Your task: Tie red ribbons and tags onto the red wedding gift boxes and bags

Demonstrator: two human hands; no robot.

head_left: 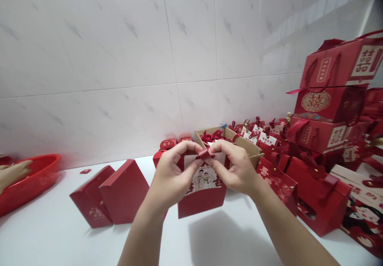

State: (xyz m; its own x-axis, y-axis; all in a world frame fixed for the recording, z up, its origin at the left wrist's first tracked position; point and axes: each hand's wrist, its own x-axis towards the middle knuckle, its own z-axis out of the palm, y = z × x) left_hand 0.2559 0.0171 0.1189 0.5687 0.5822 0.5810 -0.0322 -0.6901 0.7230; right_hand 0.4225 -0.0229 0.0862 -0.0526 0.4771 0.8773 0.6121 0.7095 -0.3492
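A red gift box [203, 202] with a white picture of a couple on its front hangs above the white table, its shadow falling below it. At its top, a red ribbon [204, 153] is pinched between the thumbs and forefingers of both hands. My left hand [175, 170] is closed on the ribbon's left side. From the right, my right hand [235, 166] grips the same ribbon. The fingers cover the box's upper corners, and how the ribbon is fastened cannot be made out.
Two red boxes [124, 194] stand to the left. Beyond them, another person's hand [14, 174] reaches into a red basin [44, 178]. An open cardboard box [251, 146] of ribbons sits behind. Many red gift boxes [323, 194] crowd the right, beneath stacked larger ones [335, 68].
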